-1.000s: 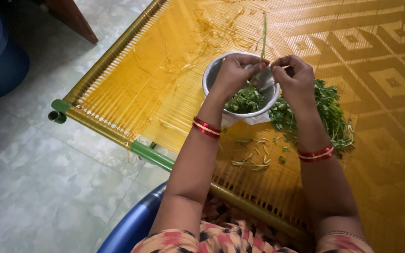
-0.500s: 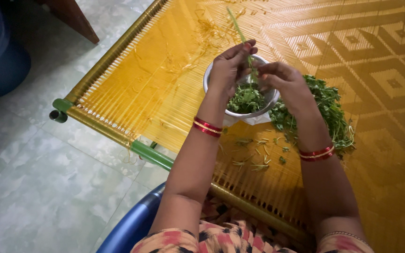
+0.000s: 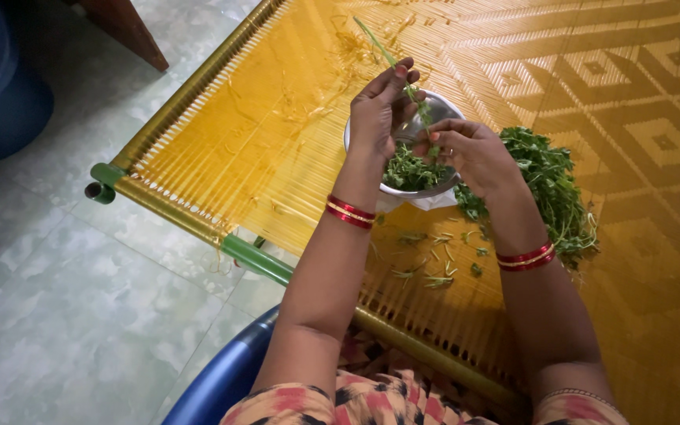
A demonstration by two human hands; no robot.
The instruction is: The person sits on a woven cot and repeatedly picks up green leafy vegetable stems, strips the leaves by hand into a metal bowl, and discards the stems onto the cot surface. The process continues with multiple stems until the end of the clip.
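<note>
Above the centre of the frame, two hands work over one round metal bowl (image 3: 434, 189) that sits on a yellow woven cot (image 3: 277, 134) with a diamond pattern. The left hand (image 3: 383, 110) has its fingers pinched on a thin green stem (image 3: 379, 46), which slants up and to the left beyond the fingertips toward the upper middle of the frame. The right hand (image 3: 474, 153), just to the right and a little lower, is closed on the lower part of the same stem where small leaves hang, directly over the bowl. The two hands nearly touch and together hide much of the bowl's rim and far side. Plucked green leaves (image 3: 407, 169) lie inside the bowl. One loose pile of leafy greens (image 3: 548, 185) rests on the cot to the right of the bowl, partly behind the right wrist. Several stripped stem bits (image 3: 434, 271) lie scattered on the cot below the bowl, between the forearms; their exact number is hard to tell. Each wrist carries red bangles (image 3: 349, 212). The cot's green and brass-coloured frame rail (image 3: 175, 201) runs diagonally at left, over a pale tiled floor (image 3: 57, 315). One dark blue tub (image 3: 5, 102) stands in the upper left corner, and a blue chair edge (image 3: 222, 378) shows at the bottom.
</note>
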